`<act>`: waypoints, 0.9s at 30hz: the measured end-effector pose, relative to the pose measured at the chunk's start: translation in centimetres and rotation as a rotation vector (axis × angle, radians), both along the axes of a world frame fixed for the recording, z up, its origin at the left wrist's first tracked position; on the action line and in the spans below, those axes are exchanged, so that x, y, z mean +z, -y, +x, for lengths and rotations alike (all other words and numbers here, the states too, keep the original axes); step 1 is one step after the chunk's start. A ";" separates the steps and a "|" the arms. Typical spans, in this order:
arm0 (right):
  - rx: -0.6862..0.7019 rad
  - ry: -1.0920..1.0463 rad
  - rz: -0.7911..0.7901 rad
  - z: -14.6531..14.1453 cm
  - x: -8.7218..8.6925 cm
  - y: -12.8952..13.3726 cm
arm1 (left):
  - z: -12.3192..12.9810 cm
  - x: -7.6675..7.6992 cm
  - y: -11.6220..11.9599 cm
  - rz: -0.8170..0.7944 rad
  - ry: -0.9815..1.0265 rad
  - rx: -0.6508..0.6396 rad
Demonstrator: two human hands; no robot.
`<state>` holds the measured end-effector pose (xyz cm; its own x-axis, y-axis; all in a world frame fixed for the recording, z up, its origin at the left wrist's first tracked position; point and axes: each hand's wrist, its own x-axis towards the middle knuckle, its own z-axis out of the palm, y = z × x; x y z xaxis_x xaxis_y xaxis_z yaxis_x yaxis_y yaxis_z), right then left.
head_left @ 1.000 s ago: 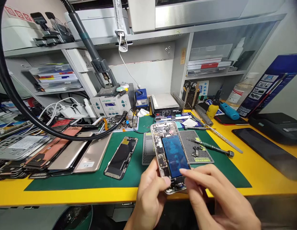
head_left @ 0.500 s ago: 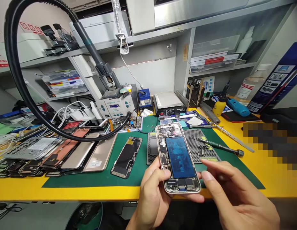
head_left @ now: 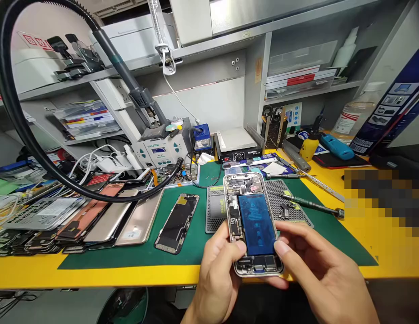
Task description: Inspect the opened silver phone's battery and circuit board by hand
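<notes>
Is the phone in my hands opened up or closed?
Open: the phone, held in your left hand, has no screen over it, so the blue battery and the circuit parts beside it show.

Phone (head_left: 252, 223), internals exposed, silver-toned rim (head_left: 270, 211) with rounded corners, dark blue rectangular battery (head_left: 258, 226) seated right of a narrow circuit board (head_left: 234, 215), dark modules (head_left: 257, 262) along near end, far end leaning slightly left, lower sides held by left hand (head_left: 220, 270) and right hand (head_left: 326, 270)
</notes>
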<state>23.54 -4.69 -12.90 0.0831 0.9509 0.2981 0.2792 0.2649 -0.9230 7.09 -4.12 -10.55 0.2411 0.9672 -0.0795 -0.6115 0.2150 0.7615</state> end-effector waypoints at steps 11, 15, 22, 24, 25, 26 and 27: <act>-0.069 -0.098 -0.005 -1.0 0.7 -0.2 | 0.0 -0.6 0.1 0.022 0.002 -0.058; -0.062 -0.077 -0.003 -0.9 0.6 -0.2 | -0.3 -0.1 0.0 0.028 0.110 -0.090; -0.015 -0.109 -0.068 -0.7 0.2 0.0 | -0.3 0.2 -0.1 0.040 0.183 -0.138; -0.007 -0.111 -0.073 -0.7 0.1 0.0 | -0.3 0.2 -0.1 0.039 0.181 -0.146; -0.003 -0.112 -0.078 -0.7 0.1 0.0 | -0.3 0.2 -0.1 0.039 0.179 -0.146; -0.002 -0.114 -0.079 -0.7 0.1 0.1 | -0.3 0.2 -0.1 0.040 0.176 -0.147; 0.000 -0.118 -0.079 -0.7 0.1 0.1 | -0.3 0.1 -0.1 0.039 0.172 -0.144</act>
<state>22.80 -4.77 -12.82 0.1129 0.9712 0.2100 0.1676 0.1897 -0.9674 6.77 -4.04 -10.40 0.3835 0.9235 0.0118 -0.6980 0.2815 0.6584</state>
